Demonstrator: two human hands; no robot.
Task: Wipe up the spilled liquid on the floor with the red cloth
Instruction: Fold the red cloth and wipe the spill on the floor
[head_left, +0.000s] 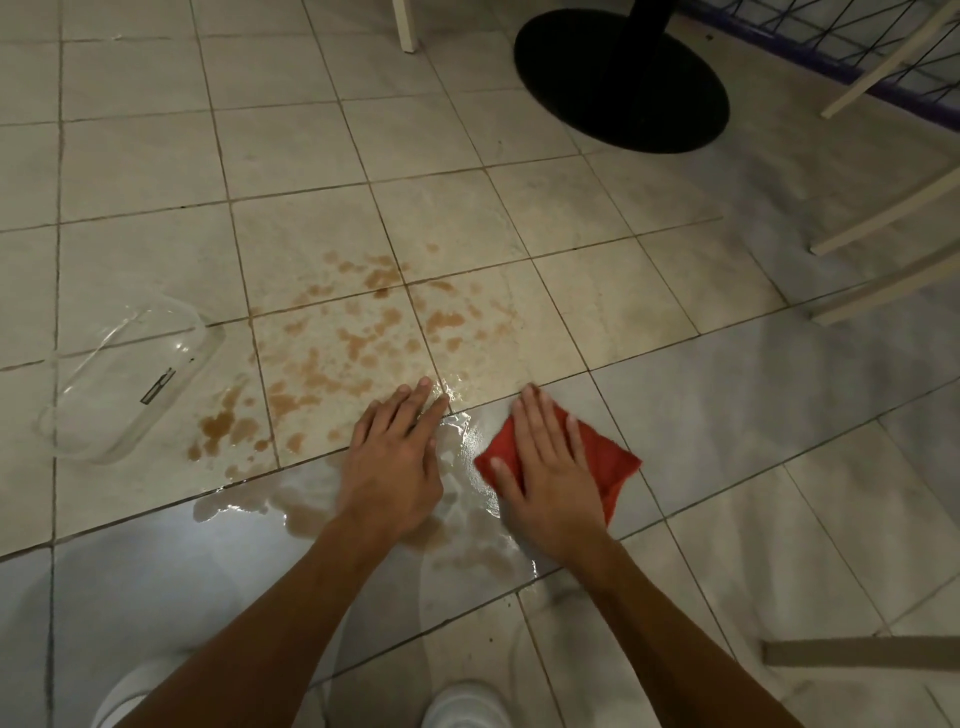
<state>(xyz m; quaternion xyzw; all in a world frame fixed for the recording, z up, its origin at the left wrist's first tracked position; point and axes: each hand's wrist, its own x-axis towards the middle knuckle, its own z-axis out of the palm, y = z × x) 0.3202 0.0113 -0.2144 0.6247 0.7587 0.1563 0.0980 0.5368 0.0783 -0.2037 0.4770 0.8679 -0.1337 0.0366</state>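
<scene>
A brown liquid spill (343, 348) lies in blotches and droplets across several beige floor tiles, with a wet glossy pool (457, 499) nearer me. My right hand (545, 478) presses flat on the red cloth (602, 457), which lies folded on the floor at the pool's right edge. My left hand (395, 457) rests flat on the wet tile beside it, fingers spread, holding nothing.
A clear plastic container (130, 374) lies tipped on the floor at the left of the spill. A black round table base (623, 78) stands at the back. Pale wooden chair legs (883, 228) are at the right. My white shoes (462, 706) show at the bottom.
</scene>
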